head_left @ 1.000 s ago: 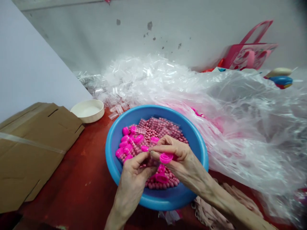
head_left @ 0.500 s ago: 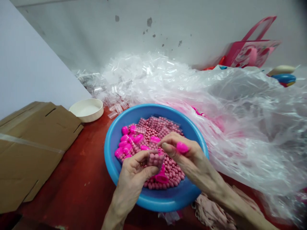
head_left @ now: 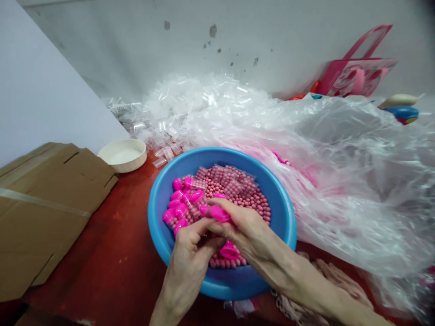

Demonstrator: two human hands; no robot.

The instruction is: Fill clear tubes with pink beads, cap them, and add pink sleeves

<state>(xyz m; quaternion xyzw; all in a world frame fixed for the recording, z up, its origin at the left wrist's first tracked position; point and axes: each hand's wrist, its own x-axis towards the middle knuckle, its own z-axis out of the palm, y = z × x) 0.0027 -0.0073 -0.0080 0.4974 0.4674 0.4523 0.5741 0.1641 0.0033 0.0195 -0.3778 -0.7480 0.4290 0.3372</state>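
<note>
A blue plastic basin (head_left: 217, 156) holds a mass of pink beads (head_left: 253, 199), many in clear bags, and several bright pink capsule-shaped tubes (head_left: 180, 201). My left hand (head_left: 190, 253) and my right hand (head_left: 246, 228) meet over the basin. Pinched in my right fingers is a bright pink cap (head_left: 219, 213). My left fingers curl around a small bead-filled tube, mostly hidden between my hands. Another pink cap (head_left: 229, 251) lies on the beads below my right hand.
The basin stands on a red table (head_left: 108, 253). To its left lie flattened cardboard (head_left: 50, 203) and a white round tub (head_left: 123, 155). Heaped clear plastic tubes (head_left: 190, 108) and plastic sheeting (head_left: 350, 181) rise behind and right. A pink bag (head_left: 356, 77) leans against the wall.
My hands have closed together over the basin. My right hand has moved left with the pink cap, and the bead-filled tube in my left hand is now mostly hidden.
</note>
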